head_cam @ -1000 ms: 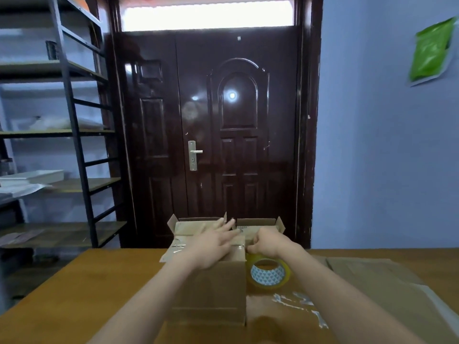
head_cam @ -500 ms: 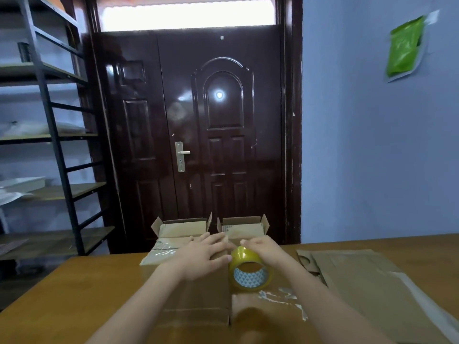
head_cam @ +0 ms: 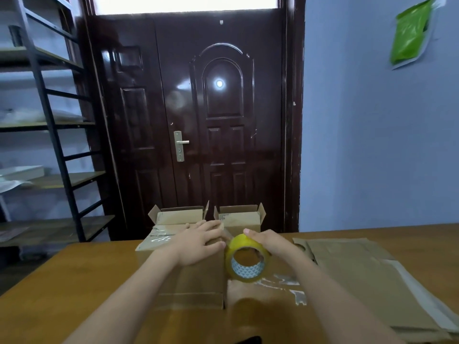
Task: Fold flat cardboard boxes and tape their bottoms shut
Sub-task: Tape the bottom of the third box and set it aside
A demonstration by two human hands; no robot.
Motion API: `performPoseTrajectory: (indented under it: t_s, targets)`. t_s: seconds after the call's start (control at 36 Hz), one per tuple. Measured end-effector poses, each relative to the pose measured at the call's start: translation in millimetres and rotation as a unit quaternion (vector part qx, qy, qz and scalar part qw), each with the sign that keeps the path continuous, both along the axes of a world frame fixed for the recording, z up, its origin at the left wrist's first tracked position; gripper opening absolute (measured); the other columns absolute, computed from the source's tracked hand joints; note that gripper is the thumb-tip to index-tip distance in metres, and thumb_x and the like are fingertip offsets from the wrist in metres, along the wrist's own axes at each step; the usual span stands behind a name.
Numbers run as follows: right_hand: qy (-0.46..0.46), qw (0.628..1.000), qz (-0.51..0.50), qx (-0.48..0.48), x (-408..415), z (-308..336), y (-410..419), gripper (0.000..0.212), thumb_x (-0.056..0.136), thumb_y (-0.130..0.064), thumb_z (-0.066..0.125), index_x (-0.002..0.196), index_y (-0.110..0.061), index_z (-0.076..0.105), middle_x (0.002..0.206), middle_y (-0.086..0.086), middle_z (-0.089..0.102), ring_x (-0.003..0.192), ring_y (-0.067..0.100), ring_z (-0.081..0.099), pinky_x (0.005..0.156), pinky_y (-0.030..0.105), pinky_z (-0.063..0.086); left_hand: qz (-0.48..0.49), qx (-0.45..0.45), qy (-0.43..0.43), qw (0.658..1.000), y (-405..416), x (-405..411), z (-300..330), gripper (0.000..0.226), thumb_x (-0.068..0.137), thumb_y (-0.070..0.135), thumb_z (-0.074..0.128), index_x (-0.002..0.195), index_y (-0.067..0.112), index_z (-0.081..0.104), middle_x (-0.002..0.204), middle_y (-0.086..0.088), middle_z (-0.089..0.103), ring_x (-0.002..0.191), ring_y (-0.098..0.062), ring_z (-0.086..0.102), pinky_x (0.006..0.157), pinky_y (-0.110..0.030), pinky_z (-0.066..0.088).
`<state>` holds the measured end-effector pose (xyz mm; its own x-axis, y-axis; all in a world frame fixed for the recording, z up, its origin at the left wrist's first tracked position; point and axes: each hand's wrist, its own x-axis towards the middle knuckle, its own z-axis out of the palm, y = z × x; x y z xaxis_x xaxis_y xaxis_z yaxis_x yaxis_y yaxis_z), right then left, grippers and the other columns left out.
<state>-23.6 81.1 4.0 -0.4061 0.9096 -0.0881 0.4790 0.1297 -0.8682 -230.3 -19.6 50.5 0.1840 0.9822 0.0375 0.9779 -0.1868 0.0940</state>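
Black metal shelving rack (head_cam: 53, 135) with wooden boards far left, papers on its shelves; dark brown panelled door (head_cam: 198, 115) behind, silver handle mid-height. On the brown wooden table (head_cam: 62, 289), two finished open-topped cardboard boxes (head_cam: 178, 216) stand side by side at the far edge, right behind the work, flaps up. In front of them sits the brown cardboard box being taped (head_cam: 188, 281), bottom side up, shiny tape strips on its far-left corner. Left hand (head_cam: 198, 240) lies flat on top of it, fingers straight and pressing, gripping nothing. Just right of the box edge the right hand (head_cam: 269, 240) grasps the yellowish roll of clear packing tape (head_cam: 246, 259) from above, fingers curled over the rim, roll upright with its hole facing the camera, touching the box's right side near the top corner. Crumpled tape scraps (head_cam: 285, 284) lie on the table under the roll. Further right, a stack of flat unfolded cardboard sheets (head_cam: 367, 276); green packet (head_cam: 409, 33) on the blue wall. Compared with a second ago, the roll has risen from beside the box up towards its top edge; left hand unchanged.
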Motion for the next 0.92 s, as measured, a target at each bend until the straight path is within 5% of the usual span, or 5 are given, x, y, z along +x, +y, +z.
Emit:
performPoseTrajectory:
  t_s: [0.14, 0.31, 0.53, 0.69, 0.92]
  targets:
    - [-0.077, 0.997, 0.024, -0.004, -2.2, 4.4, -0.3, 0.055, 0.083, -0.067, 0.051, 0.070, -0.017, 0.069, 0.072, -0.003, 0.069, 0.071, 0.010, 0.065, 0.064, 0.021, 0.045, -0.004, 0.006, -0.002, 1.000, 0.5, -1.1, -1.0, 0.074, 0.067, 0.076, 0.008, 0.130, 0.052, 0.040, 0.157, 0.014, 0.016, 0.144, -0.014, 0.015, 0.116, -0.051, 0.012]
    - [-0.176, 0.983, 0.026, 0.037, -12.8, -10.0, -0.3, 0.075, 0.070, -0.079, 0.053, 0.101, -0.012, 0.064, 0.100, 0.003, 0.066, 0.088, 0.018, 0.061, 0.086, 0.036, 0.051, 0.002, 0.000, 0.010, 1.000, -1.4, 1.9, 1.9, 0.063, 0.079, 0.073, 0.018, 0.133, 0.049, 0.039, 0.156, 0.014, 0.017, 0.143, -0.015, 0.018, 0.115, -0.051, 0.014]
    - [0.037, 0.999, -0.032, 0.017, 2.1, -36.9, -11.5, 0.065, 0.093, -0.061, 0.035, 0.120, -0.006, 0.058, 0.115, 0.005, 0.060, 0.107, 0.020, 0.055, 0.088, 0.032, 0.043, 0.005, -0.003, 0.007, 1.000, -1.2, 2.7, 2.8, 0.071, 0.074, 0.075, 0.014, 0.135, 0.047, 0.038, 0.156, 0.014, 0.017, 0.143, -0.014, 0.017, 0.115, -0.047, 0.014]
    - [0.089, 0.954, -0.192, 0.215, 6.0, -58.6, -27.6, 0.028, 0.099, -0.036, 0.042, 0.076, -0.022, 0.050, 0.086, 0.001, 0.052, 0.083, 0.017, 0.050, 0.063, 0.024, 0.035, -0.004, 0.008, -0.012, 1.000, 0.5, -0.7, -0.2, 0.078, 0.065, 0.077, 0.010, 0.131, 0.050, 0.041, 0.155, 0.013, 0.020, 0.142, -0.015, 0.020, 0.114, -0.050, 0.017]
    - [0.082, 0.937, -0.171, 0.293, 12.0, -95.7, -71.5, 0.019, 0.090, -0.017, 0.058, 0.108, -0.019, 0.059, 0.089, -0.007, 0.057, 0.085, 0.010, 0.055, 0.075, 0.030, 0.050, -0.002, 0.002, -0.012, 1.000, 1.4, -0.4, 1.1, 0.077, 0.065, 0.080, 0.010, 0.133, 0.055, 0.037, 0.156, 0.011, 0.020, 0.143, -0.016, 0.020, 0.113, -0.052, 0.018]
